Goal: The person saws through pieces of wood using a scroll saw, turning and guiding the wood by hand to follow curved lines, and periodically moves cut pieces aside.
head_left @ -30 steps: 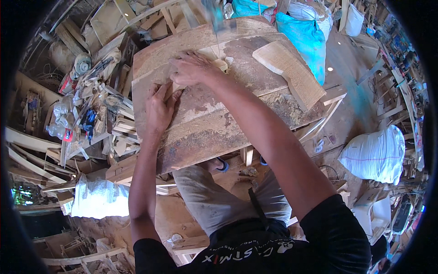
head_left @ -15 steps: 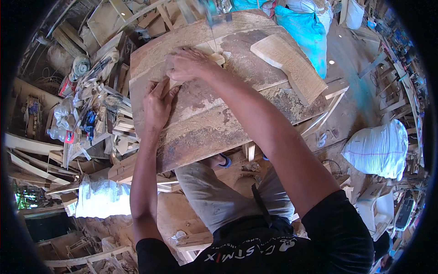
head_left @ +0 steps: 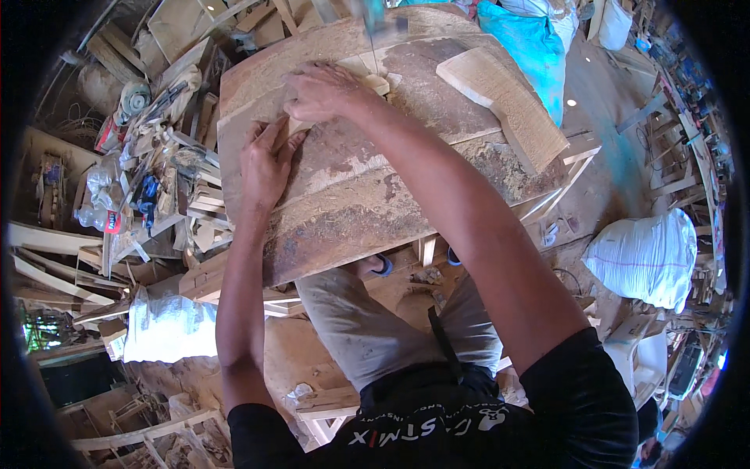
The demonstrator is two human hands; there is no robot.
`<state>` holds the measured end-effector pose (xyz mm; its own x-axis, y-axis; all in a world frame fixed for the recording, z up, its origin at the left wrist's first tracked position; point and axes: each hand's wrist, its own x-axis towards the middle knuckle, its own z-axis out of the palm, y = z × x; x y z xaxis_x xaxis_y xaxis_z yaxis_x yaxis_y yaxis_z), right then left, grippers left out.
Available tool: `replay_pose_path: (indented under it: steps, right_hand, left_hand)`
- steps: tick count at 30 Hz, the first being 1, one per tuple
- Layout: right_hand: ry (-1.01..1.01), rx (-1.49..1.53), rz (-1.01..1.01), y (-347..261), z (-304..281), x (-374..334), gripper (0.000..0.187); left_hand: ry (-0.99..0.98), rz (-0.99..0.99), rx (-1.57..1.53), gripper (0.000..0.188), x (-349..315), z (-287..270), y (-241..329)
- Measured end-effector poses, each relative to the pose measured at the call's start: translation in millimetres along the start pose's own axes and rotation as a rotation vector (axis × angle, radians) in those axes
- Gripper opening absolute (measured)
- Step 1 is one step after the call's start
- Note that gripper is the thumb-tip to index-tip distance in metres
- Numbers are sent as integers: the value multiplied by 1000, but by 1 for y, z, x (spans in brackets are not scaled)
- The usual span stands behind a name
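Observation:
Both hands are at the far left part of a worn wooden work table (head_left: 344,227) dusted with sawdust. My left hand (head_left: 268,162) pinches the near end of a pale piece of wood (head_left: 297,125), its fingers closed. Curled over the same piece, my right hand (head_left: 324,92) presses it against the tabletop and hides most of it. Beyond my right hand, the wood's far end (head_left: 378,84) shows beside a thin upright saw blade (head_left: 373,56). A blurred part of the saw hangs above the blade.
A broad, angled wooden board (head_left: 512,105) lies at the table's right. Beyond it stands a turquoise sack (head_left: 527,51); a white sack (head_left: 644,258) sits on the floor at right. Wood scraps, a plastic bottle (head_left: 100,219) and an angle grinder (head_left: 133,102) crowd the left side.
The view has shifted slightly. Both hands keep their hold on the wood, and its far end stays close to the blade. Any movement of the piece is too small to tell.

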<state>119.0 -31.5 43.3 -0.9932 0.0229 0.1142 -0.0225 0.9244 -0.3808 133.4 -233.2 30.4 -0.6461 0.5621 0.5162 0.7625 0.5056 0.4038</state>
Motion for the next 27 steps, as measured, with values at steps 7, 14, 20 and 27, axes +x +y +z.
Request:
replay_pose_path:
  steps: [7,14,20,27]
  right_hand:
    - [-35,2,14,0,-3,5,75]
    - [-7,-5,-6,1,-2,6,71]
    - [-54,6,-2,-2,-6,9,70]
    - [26,-24,18,6,7,15,72]
  left_hand:
    - [-13,2,25,39,1,2,-7]
    - [23,24,-38,44,3,6,-15]
    - [8,-41,-34,42,5,3,-10]
    - [11,-31,-40,40,8,6,-13]
